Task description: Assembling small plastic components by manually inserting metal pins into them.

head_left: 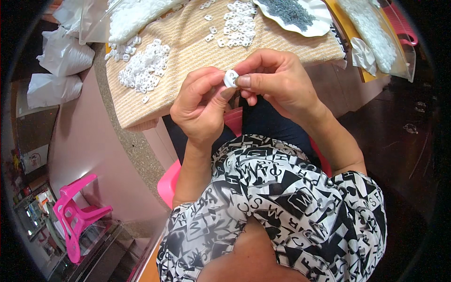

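A small white plastic piece (230,79) with an opening in its face is held up between both hands, just beyond the near edge of the cloth-covered table. My left hand (199,103) pinches it from the left between thumb and fingers. From the other side, my right hand (282,84) closes thumb and forefinger at its right edge. Whether a smaller part sits in the right fingertips is hidden. A pile of similar small white pieces (146,66) lies on the table left of my hands, and another group (240,23) lies farther back.
A striped yellowish cloth (188,47) covers the table. A white scalloped plate (319,19) holds many tiny dark grey parts (289,13). Clear trays of white pieces stand at back left (136,16) and right (371,35). White bags (66,51) and a pink stool (77,211) are at left.
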Demonstrator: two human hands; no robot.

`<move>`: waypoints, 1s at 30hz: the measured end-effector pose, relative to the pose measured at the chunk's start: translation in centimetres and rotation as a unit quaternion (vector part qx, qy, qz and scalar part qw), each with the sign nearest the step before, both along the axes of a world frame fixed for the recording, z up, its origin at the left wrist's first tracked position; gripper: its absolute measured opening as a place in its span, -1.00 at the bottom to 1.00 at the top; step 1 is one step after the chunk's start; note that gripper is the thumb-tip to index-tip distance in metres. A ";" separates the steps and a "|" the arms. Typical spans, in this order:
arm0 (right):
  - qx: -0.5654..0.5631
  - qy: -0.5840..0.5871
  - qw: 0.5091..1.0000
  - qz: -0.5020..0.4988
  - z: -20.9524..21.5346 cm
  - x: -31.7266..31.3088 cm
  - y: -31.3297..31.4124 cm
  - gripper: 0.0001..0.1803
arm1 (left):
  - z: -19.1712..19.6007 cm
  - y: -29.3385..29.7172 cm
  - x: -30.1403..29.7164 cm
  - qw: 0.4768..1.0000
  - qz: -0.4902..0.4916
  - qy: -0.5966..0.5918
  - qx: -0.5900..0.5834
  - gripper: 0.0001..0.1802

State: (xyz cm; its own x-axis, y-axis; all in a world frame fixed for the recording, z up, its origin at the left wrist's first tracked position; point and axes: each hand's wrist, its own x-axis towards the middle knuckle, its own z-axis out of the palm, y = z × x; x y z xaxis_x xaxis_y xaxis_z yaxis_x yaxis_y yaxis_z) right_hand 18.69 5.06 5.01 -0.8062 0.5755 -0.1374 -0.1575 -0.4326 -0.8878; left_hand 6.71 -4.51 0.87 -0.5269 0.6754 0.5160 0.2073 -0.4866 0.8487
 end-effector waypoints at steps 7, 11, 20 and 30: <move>0.012 -0.015 1.000 -0.001 0.1 0.1 -0.1 -0.85 | -0.2 0.2 -0.1 1.000 -0.013 0.004 0.015 -0.78; 0.022 -0.019 1.000 0.000 0.1 0.2 0.0 -0.85 | 0.0 0.2 -0.2 1.000 -0.014 0.021 0.010 -0.78; 0.022 -0.018 1.000 -0.008 0.1 0.1 -0.2 -0.85 | -0.4 0.3 -0.1 1.000 -0.007 0.022 0.013 -0.77; 0.001 -0.021 0.999 -0.033 0.2 -0.2 -0.4 -0.83 | -0.7 0.5 0.1 1.000 -0.009 -0.006 0.017 -0.76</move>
